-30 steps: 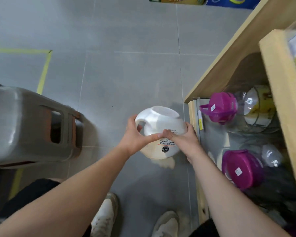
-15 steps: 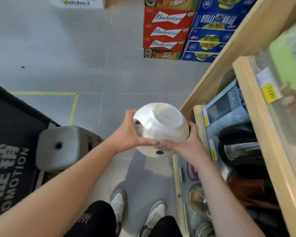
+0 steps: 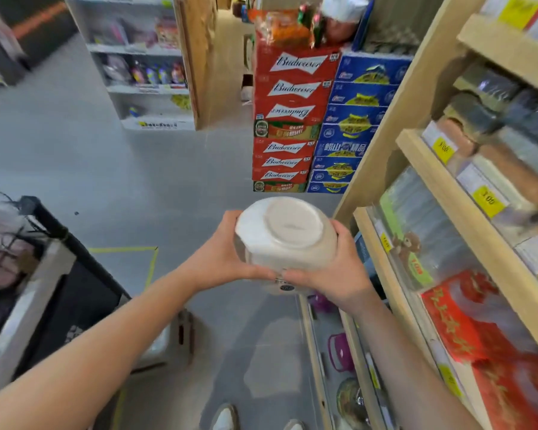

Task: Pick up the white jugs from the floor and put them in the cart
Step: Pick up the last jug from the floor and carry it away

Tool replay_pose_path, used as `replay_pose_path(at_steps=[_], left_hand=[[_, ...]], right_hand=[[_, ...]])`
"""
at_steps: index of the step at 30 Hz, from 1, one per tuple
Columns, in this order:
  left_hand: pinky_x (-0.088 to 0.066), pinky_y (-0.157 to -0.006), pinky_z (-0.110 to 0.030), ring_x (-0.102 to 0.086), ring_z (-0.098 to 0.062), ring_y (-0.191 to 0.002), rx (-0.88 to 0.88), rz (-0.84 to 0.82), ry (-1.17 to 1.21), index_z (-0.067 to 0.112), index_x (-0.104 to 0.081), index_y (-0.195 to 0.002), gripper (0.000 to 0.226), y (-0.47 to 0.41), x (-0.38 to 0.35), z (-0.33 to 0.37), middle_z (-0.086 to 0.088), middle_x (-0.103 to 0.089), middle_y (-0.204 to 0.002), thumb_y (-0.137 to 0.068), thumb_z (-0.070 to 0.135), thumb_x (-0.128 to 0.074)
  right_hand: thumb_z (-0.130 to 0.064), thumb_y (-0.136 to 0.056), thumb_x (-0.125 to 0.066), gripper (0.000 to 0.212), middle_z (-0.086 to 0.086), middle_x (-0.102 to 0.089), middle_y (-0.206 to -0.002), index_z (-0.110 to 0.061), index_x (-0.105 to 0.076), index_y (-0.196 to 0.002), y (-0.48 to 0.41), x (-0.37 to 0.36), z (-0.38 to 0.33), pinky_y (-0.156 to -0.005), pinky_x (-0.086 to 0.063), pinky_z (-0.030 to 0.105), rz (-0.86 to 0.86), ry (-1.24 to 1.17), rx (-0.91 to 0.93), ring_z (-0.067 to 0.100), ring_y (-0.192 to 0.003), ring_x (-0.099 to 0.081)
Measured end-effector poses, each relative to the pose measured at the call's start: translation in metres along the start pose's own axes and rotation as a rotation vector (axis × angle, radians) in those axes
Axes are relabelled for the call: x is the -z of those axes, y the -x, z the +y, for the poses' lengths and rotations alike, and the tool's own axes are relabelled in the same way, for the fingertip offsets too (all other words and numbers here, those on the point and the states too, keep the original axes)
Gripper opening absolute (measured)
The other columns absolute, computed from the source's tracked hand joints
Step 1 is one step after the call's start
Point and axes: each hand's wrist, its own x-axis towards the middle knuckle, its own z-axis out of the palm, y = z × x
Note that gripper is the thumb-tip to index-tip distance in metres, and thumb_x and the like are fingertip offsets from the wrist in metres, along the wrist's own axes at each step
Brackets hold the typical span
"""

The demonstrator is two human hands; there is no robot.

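Observation:
I hold one white jug [image 3: 284, 235] in front of me at about waist height, tipped so that its round bottom faces the camera. My left hand [image 3: 222, 256] grips its left side and my right hand [image 3: 339, 274] wraps its right side and underside. A label shows on the jug's lower part between my thumbs. The cart [image 3: 48, 243], with a dark rim and a black fabric side, stands at the far left, well apart from the jug. No other white jug is visible.
Wooden shelves [image 3: 448, 193] full of goods run along my right. Stacked red and blue beer cases [image 3: 317, 119] stand ahead. A grey stool [image 3: 165, 342] sits under my left forearm beside the cart. Yellow tape [image 3: 151, 265] marks the grey floor.
The jug has risen from near the floor to waist height, still in both hands. My view has lifted from the floor to the aisle, and the cart's rim has come into sight at left.

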Motion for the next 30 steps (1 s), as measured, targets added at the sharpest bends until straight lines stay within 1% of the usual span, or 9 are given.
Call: replay_pose_path(at_steps=[4,7,11,15,18,21,23,27,30], left_hand=[[-0.049,-0.105,-0.025,-0.05,0.003,-0.131,-0.038,0.012,0.012,0.038,-0.031,-0.135,0.113,0.011,0.018,0.008,0.019,-0.048,-0.141,-0.047,0.065,-0.096],[-0.048,-0.104,-0.023,-0.051,0.003,-0.131,-0.049,0.032,0.022,0.037,-0.031,-0.136,0.114,0.016,0.029,0.009,0.018,-0.048,-0.14,-0.047,0.065,-0.096],[-0.048,-0.097,-0.018,-0.051,0.011,-0.125,-0.024,0.088,0.047,0.036,-0.032,-0.137,0.106,0.028,0.044,0.003,0.023,-0.05,-0.136,-0.057,0.043,-0.1],[-0.046,-0.087,-0.006,-0.051,0.021,-0.118,0.012,0.166,0.056,0.033,-0.032,-0.136,0.104,0.048,0.056,-0.005,0.025,-0.05,-0.134,-0.057,0.042,-0.099],[-0.044,-0.084,0.0,-0.05,0.026,-0.114,0.039,0.247,0.05,0.032,-0.032,-0.137,0.1,0.067,0.062,-0.008,0.023,-0.05,-0.135,-0.063,0.03,-0.1],[-0.043,-0.081,0.002,-0.046,0.034,-0.108,0.076,0.342,0.056,0.033,-0.029,-0.137,0.1,0.089,0.064,-0.009,0.025,-0.046,-0.135,-0.067,0.024,-0.099],[-0.042,-0.083,0.003,-0.044,0.033,-0.111,0.108,0.424,0.057,0.036,-0.028,-0.14,0.103,0.107,0.064,-0.006,0.025,-0.045,-0.138,-0.065,0.029,-0.099],[-0.041,-0.089,0.001,-0.041,0.03,-0.12,0.17,0.639,0.05,0.039,-0.028,-0.142,0.109,0.152,0.059,0.0,0.031,-0.044,-0.138,-0.058,0.041,-0.099],[-0.042,-0.096,-0.007,-0.039,0.027,-0.126,0.214,0.784,0.023,0.041,-0.027,-0.143,0.114,0.188,0.052,0.009,0.033,-0.041,-0.139,-0.054,0.055,-0.097]], right_hand=[[-0.04,-0.043,-0.107,0.113,-0.033,-0.043,-0.133,-0.053,-0.036,-0.13,0.008,-0.005,-0.024,-0.095,-0.044,0.013,0.022,0.046,0.093,-0.019,-0.123,-0.046],[-0.047,-0.042,-0.105,0.113,-0.03,-0.045,-0.135,-0.059,-0.036,-0.13,0.008,-0.012,-0.037,-0.102,-0.047,0.025,0.021,0.068,0.106,-0.01,-0.127,-0.047],[-0.046,-0.045,-0.105,0.119,-0.028,-0.043,-0.14,-0.052,-0.033,-0.141,0.004,-0.026,-0.049,-0.107,-0.048,0.033,-0.02,0.064,0.127,-0.006,-0.128,-0.047],[-0.045,-0.045,-0.105,0.123,-0.015,-0.044,-0.15,-0.042,-0.035,-0.146,-0.005,-0.044,-0.056,-0.115,-0.047,0.043,-0.078,0.099,0.178,0.008,-0.139,-0.045],[-0.041,-0.046,-0.107,0.127,-0.012,-0.044,-0.153,-0.036,-0.036,-0.151,-0.011,-0.058,-0.059,-0.116,-0.046,0.044,-0.16,0.093,0.209,0.01,-0.141,-0.045],[-0.039,-0.045,-0.107,0.122,-0.016,-0.048,-0.147,-0.04,-0.038,-0.145,-0.018,-0.071,-0.065,-0.112,-0.048,0.041,-0.266,0.071,0.253,0.008,-0.135,-0.049],[-0.043,-0.042,-0.106,0.122,-0.016,-0.048,-0.147,-0.043,-0.037,-0.142,-0.021,-0.08,-0.072,-0.112,-0.049,0.043,-0.353,0.057,0.28,0.008,-0.135,-0.049],[-0.039,-0.044,-0.108,0.125,-0.012,-0.047,-0.15,-0.036,-0.037,-0.147,-0.021,-0.103,-0.086,-0.114,-0.046,0.04,-0.535,0.046,0.369,0.011,-0.139,-0.047],[-0.054,-0.034,-0.103,0.129,-0.012,-0.048,-0.148,-0.037,-0.038,-0.144,-0.014,-0.122,-0.1,-0.11,-0.046,0.033,-0.66,0.029,0.45,0.01,-0.137,-0.048]])
